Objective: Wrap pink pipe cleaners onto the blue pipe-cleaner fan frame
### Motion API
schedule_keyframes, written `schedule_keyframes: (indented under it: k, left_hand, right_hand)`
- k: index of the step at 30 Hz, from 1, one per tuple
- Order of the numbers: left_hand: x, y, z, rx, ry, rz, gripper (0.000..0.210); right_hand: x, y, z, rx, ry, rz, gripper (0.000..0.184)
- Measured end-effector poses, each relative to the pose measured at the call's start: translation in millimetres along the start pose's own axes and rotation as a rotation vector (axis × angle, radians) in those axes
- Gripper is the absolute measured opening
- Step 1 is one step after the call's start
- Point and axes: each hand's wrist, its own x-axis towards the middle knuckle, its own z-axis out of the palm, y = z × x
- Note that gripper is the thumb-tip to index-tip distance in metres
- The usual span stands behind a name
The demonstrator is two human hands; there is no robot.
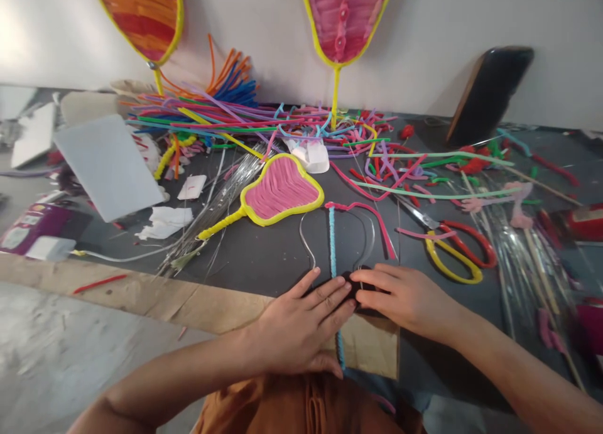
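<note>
My left hand [313, 318] lies flat, fingers stretched, across a light-blue fuzzy pipe cleaner [332, 245] that runs toward my body. My right hand [400, 296] is just to the right, its fingers bent and drawn together beside a small dark patch; whatever they grip is hidden. Thin curved wire [308, 249] shows beyond the left fingers, and another bend of wire reaches down to the right fingertips. A bent pink pipe cleaner [372, 211] touches the blue one's far end. Beyond lies a pink fan-like shape [282, 192] with a yellow wrapped rim and handle.
Scissors [455, 252] with red and yellow handles lie at right, near clear strips [521, 283]. Loose pipe cleaners [226, 123] are heaped along the wall. A phone [490, 95] leans there. A white card [108, 167] and a purple box [38, 227] are at left.
</note>
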Motion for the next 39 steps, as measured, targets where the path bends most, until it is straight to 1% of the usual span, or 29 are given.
schedule_keyframes:
  k: [7, 10, 12, 14, 16, 19, 21, 24, 25, 27, 31, 33, 35, 39]
  left_hand:
    - [-1.4, -0.2, -6.5, 0.034, 0.004, 0.043, 0.066]
    - [1.0, -7.9, -14.7, 0.036, -0.008, 0.074, 0.061]
    - [2.3, -16.3, -20.9, 0.020, -0.012, 0.066, 0.060]
    - [2.5, -25.1, -26.0, -0.002, -0.004, 0.037, 0.059]
    - [1.5, -32.1, -29.0, -0.031, 0.018, 0.013, 0.051]
    - [-0.4, -36.6, -29.5, -0.057, 0.055, 0.022, 0.036]
    - [0.2, -35.7, -27.8, -0.057, 0.072, 0.044, 0.032]
    - [7.4, -31.7, -23.1, -0.045, 0.100, 0.069, 0.031]
    - [11.5, -30.1, -20.9, -0.038, 0.111, 0.083, 0.031]
    - [21.2, -27.5, -15.7, -0.022, 0.135, 0.125, 0.030]
    - [38.4, -24.5, -6.9, -0.034, 0.177, 0.177, 0.028]
    - [42.5, -23.4, -5.9, -0.066, 0.182, 0.163, 0.026]
    - [43.8, -22.2, -6.8, -0.098, 0.180, 0.137, 0.023]
    - [43.0, -20.7, -7.2, -0.132, 0.209, 0.105, 0.020]
  right_hand:
    - [-9.4, -1.6, 2.2, -0.038, 0.008, 0.027, 0.018]
    - [-10.3, -3.2, 0.7, -0.033, 0.011, 0.037, 0.017]
    - [-12.4, -4.0, -1.3, -0.006, 0.048, 0.055, 0.023]
    - [-16.8, -4.9, -3.9, 0.045, 0.123, 0.118, 0.029]
    - [-23.0, -6.6, -6.6, 0.104, 0.195, 0.225, 0.030]
    - [-32.5, -11.1, -9.9, 0.153, 0.235, 0.331, 0.027]
    - [-37.3, -14.4, -11.3, 0.134, 0.258, 0.362, 0.024]
    - [-40.3, -18.2, -12.1, 0.053, 0.333, 0.417, 0.020]
    - [-40.1, -19.0, -11.9, 0.025, 0.347, 0.419, 0.019]
    - [-38.0, -20.1, -10.2, -0.021, 0.333, 0.373, 0.019]
    - [-30.4, -20.9, -2.9, -0.125, 0.204, 0.200, 0.023]
    - [-26.6, -20.8, 1.0, -0.176, 0.155, 0.151, 0.024]
    - [-23.3, -20.5, 3.9, -0.196, 0.139, 0.128, 0.025]
    - [-19.3, -19.7, 6.1, -0.133, 0.145, 0.109, 0.024]
